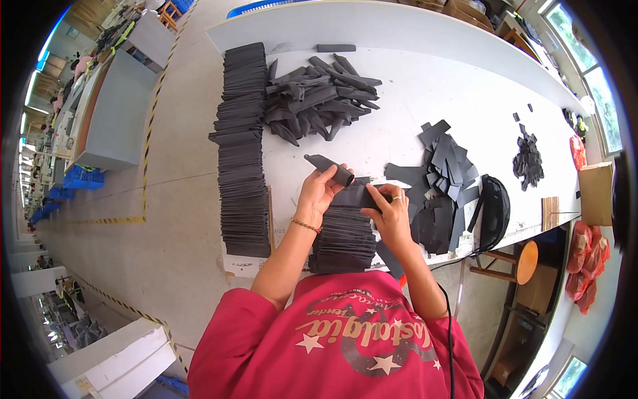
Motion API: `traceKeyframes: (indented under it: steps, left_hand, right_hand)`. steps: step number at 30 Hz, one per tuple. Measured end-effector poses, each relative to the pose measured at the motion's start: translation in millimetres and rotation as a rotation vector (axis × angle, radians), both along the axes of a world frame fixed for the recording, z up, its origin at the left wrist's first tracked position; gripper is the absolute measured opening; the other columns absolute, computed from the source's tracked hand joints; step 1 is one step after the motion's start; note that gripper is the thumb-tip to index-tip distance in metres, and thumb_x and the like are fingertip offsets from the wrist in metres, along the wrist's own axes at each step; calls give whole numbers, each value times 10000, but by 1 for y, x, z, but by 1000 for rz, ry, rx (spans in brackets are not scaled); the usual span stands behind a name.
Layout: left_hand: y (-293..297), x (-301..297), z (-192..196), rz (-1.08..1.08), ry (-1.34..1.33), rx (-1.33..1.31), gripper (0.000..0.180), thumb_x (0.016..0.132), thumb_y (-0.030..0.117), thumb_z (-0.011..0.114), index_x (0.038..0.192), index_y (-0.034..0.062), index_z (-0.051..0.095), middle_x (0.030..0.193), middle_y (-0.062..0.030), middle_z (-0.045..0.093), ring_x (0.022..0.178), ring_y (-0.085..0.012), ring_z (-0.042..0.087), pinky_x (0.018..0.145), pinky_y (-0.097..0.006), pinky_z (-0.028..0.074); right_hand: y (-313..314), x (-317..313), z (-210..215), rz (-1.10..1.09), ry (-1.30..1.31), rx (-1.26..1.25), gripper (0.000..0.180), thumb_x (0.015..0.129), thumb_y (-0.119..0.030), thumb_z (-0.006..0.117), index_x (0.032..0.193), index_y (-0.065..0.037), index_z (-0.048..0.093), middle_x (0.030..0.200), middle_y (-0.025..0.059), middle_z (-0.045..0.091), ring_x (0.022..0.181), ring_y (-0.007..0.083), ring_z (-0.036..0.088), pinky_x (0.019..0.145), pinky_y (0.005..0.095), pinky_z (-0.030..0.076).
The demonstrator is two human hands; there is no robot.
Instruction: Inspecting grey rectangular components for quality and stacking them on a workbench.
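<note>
My left hand (318, 194) is closed on a dark grey folded fabric piece (328, 169), tube-like with a pointed far end. Between the fingers of my right hand (393, 214) is the edge of a flat black fabric piece (355, 197), which reaches across toward my left hand. Directly beneath both hands, close to my body, stands a row of tightly stacked dark fabric pieces (342, 241). Beyond my left hand lies a loose heap of folded pieces (322, 93). Flat dark pieces (444, 166) are scattered in a pile right of my right hand.
A long row of stacked dark pieces (242, 146) runs along the left edge of the white table (425, 80). Small dark scraps (528, 159) and a black pouch (495, 213) lie at the right. A raised white board (372, 25) borders the far side. A stool (526, 262) stands at right.
</note>
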State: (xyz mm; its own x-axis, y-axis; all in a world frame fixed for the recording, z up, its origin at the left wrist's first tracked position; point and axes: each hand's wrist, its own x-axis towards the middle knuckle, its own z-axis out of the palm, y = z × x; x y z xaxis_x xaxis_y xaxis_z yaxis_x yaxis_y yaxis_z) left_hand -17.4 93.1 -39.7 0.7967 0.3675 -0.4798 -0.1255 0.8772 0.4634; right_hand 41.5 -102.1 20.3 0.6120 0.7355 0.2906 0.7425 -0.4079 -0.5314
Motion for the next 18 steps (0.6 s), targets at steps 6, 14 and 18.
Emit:
traceKeyframes:
  steps: [6,14,18]
  left_hand:
    - [-7,2,4,-55,18,7,232,917,43,594,1108,-41,492,1088,-208,631,1008,-348,655,863,-422,573]
    - [-10,-1,13,-110,-46,37,216,919,35,589,1125,22,525,1107,-203,629,1032,-349,644,883,-423,558]
    - [-15,-1,17,-77,-37,101,368,918,26,586,1253,25,434,1154,-221,609,1051,-330,638,869,-417,562]
  right_hand:
    - [11,2,3,-15,9,90,416,726,-118,761,1128,-72,666,991,102,547,918,290,528,792,404,420]
    - [19,6,-2,-52,-142,125,364,717,-76,747,1073,-62,673,903,78,550,846,278,530,768,418,421]
    - [23,2,-1,-96,-203,98,389,715,-77,744,1094,-54,661,924,78,546,859,280,523,770,427,421]
